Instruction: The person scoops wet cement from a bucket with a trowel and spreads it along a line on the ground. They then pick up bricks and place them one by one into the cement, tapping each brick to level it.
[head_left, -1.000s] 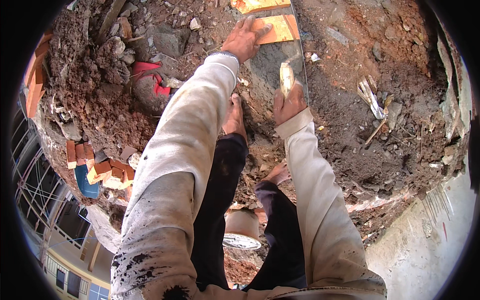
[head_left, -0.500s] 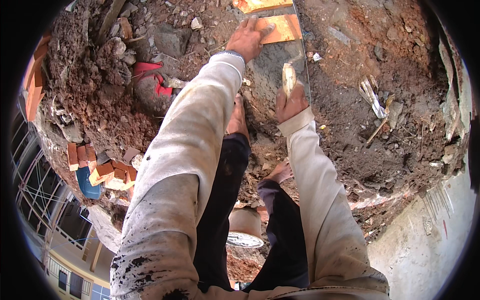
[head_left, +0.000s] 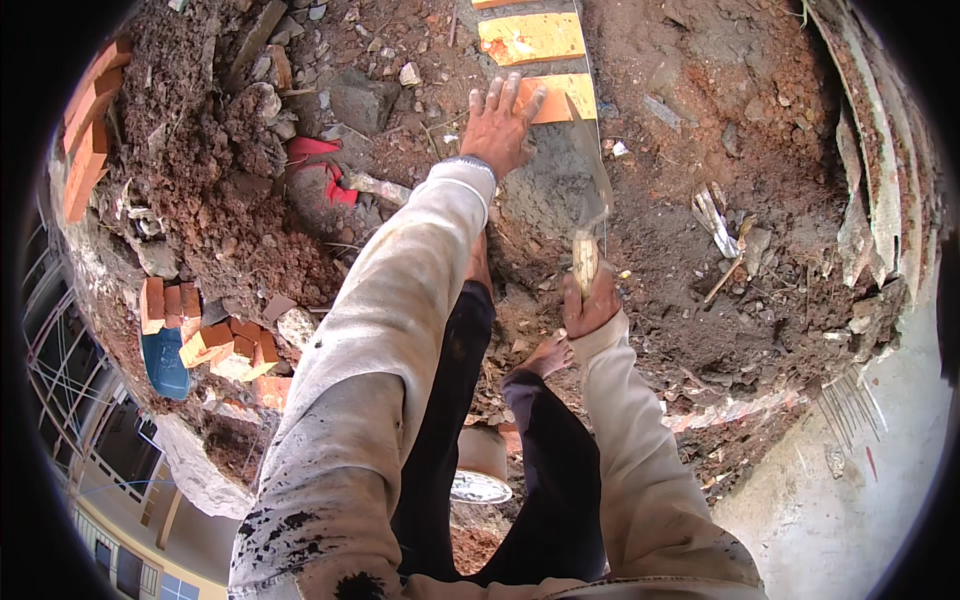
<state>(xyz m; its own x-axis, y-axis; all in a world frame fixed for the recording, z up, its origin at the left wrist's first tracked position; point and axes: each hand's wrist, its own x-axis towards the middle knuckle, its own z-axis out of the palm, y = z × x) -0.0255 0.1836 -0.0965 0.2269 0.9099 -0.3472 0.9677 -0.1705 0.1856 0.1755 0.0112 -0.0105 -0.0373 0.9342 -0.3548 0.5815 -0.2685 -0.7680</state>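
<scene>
My left hand (head_left: 498, 135) lies with its fingers spread over the left end of an orange brick (head_left: 552, 106), which sits on a strip of grey mortar (head_left: 545, 190). My right hand (head_left: 592, 302) is wrapped round the pale wooden handle of a trowel (head_left: 585, 255). Its thin blade stretches away from me along the mortar's right side, the tip reaching the brick. Beyond, another brick (head_left: 530, 40) lies in the same row. A taut string (head_left: 578, 20) runs along the right ends of the bricks.
Rough soil with stones surrounds the mortar strip. Broken bricks (head_left: 228, 345) and a blue container (head_left: 165, 365) lie at left, near a red cloth (head_left: 340, 185). More bricks (head_left: 90, 150) are stacked farther left. A bucket (head_left: 482, 468) stands between my legs. Corrugated sheets (head_left: 875, 140) edge the right.
My right hand has drawn the trowel back toward me, and its blade now shows clearly. My left hand stays at the brick with its fingers spread wider. The view has shifted slightly.
</scene>
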